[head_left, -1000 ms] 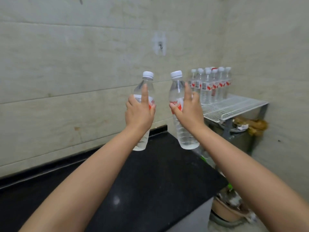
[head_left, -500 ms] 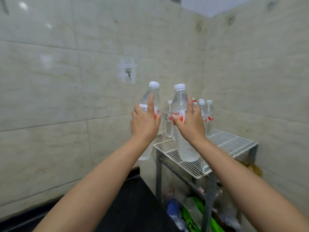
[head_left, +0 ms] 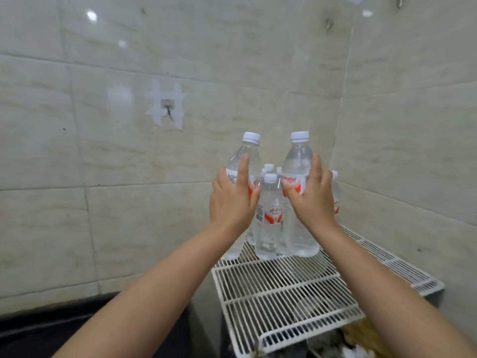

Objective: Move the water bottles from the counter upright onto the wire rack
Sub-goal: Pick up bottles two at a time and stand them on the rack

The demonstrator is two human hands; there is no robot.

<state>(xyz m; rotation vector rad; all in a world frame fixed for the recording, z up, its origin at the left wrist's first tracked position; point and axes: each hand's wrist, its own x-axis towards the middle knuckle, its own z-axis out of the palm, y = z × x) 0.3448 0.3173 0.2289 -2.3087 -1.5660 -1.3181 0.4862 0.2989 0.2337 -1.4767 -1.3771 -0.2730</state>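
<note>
We hold two water bottles upright over the wire rack (head_left: 284, 301), one in each grip. Our left hand (head_left: 232, 202) wraps the left bottle (head_left: 246, 156), which hangs at the rack's left edge; our right hand (head_left: 313, 200) wraps the right bottle (head_left: 296, 161), low over the wires. The standing bottles (head_left: 269, 215) crowd just behind and between. We judge a hasty set-down could knock them over, or tip the left bottle off the edge.
</note>
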